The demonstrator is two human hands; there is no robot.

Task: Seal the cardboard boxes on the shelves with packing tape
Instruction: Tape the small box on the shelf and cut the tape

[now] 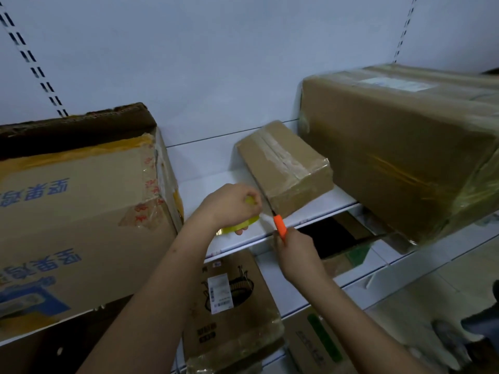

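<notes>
Small cardboard box (285,166) on shelf (205,168), just beyond both grips | left hand (232,205) clamped on yellow tape roll (239,226) | right hand (295,255) closed around orange-handled knife (279,225), blade between roll and box | step, judged: cutting tape | next: steady, taut strip.

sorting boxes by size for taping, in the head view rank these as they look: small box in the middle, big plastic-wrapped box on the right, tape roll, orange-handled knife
1. plastic-wrapped box
2. small box
3. and 4. tape roll and orange-handled knife: both small and partly hidden by the hands, so I can't rank them.
</notes>
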